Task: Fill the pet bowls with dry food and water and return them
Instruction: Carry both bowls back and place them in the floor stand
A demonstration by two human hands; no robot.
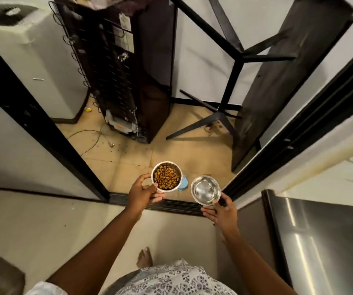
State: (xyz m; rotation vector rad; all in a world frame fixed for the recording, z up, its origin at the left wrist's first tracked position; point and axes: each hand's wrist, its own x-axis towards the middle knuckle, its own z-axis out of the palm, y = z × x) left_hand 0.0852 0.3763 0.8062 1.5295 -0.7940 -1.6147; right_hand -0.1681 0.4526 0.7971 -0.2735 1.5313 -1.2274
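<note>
While the person stands at a dark door threshold (171, 204), the left hand (142, 193) grips a steel bowl of dry food (166, 176) by its rim, and the right hand (221, 211) holds a second steel bowl (205, 193) whose contents cannot be told; a blue stand (183, 185) sits on the tiled floor (133, 165) beyond.

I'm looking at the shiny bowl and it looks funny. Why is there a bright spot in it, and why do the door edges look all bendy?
In the head view, the steel bowl in the right hand mirrors the room light as glare; the kibble bowl in the left hand is duller. The door frame bends because the wide-angle lens curves lines near the edges.
</note>
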